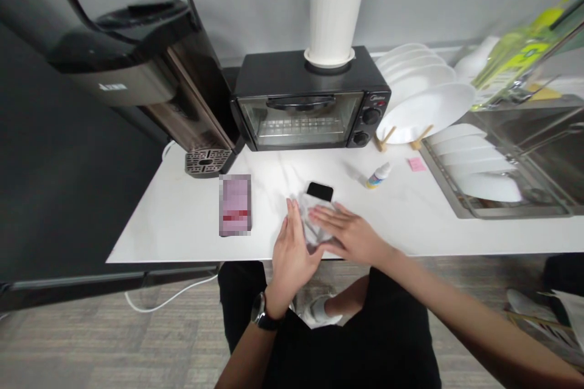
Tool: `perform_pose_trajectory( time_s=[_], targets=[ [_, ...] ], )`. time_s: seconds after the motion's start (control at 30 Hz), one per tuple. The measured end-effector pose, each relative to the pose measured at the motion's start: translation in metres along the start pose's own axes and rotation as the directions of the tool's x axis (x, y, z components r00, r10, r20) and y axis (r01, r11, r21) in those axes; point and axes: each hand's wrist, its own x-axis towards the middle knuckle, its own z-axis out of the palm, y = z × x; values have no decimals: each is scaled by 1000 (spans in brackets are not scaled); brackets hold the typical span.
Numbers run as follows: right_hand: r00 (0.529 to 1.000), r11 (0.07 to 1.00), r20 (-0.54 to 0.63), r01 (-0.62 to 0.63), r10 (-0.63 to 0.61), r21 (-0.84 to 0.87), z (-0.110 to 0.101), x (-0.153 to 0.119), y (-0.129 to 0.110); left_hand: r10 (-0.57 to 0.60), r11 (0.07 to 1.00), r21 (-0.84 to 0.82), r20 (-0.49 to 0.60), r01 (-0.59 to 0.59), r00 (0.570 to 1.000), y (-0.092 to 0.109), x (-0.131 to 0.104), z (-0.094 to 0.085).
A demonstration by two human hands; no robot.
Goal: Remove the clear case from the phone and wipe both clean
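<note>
A black phone (320, 191) lies on the white counter near its front edge, its top end showing. A thin white cloth or wipe (314, 228) covers the rest of it. My right hand (349, 231) holds the cloth down against the phone, fingers laid across it. On the other side my left hand (294, 249) rests along the cloth's left edge, its fingers straight and its thumb towards the near corner; it is open. Both thumbs are close together. A small white bottle (378, 176) with a coloured label stands to the right. A blurred-out pinkish rectangle (236, 203) lies to the left.
Behind are a black toaster oven (303, 118) topped by a white cup (335, 18) of sticks, and a tall drink dispenser (182, 91). White plates (424, 109) stand in a rack beside the sink (538, 213). A pink note (416, 164) lies on the counter (164, 225).
</note>
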Motion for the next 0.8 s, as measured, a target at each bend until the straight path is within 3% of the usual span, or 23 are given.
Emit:
perform_pose_trajectory(
  time_s=[0.07,0.1,0.2,0.23,0.37,0.4,0.53,0.7,0.8],
  targets=[
    [983,984,-92,-163,156,-72,0,-1,2,-9,1000,4,-17,9,1000,-1,1,1],
    [982,983,-104,-168,159,-80,0,-1,1,-3,1000,4,-18,3,1000,-2,1,1],
    [998,999,34,45,-46,10,3,-3,-6,27,1000,-1,-6,-27,1000,-4,1,3],
    [996,998,53,65,-66,21,3,-4,-6,32,999,0,-7,-32,999,-4,1,3],
    [979,979,-91,-191,185,-66,0,-4,-3,29,1000,8,-37,-28,999,-3,0,3],
    [975,977,-108,-203,196,-62,0,-3,-3,31,999,9,-37,-31,999,-2,0,2],
    [996,996,31,79,-80,49,1,0,-3,36,999,14,-15,-36,999,0,1,1],
    [992,993,-68,-110,107,-41,-2,11,2,12,1000,22,-51,-11,999,-1,1,3],
    [995,993,27,99,-100,58,0,6,-3,7,1000,18,-31,-6,999,-2,1,3]
  ],
)
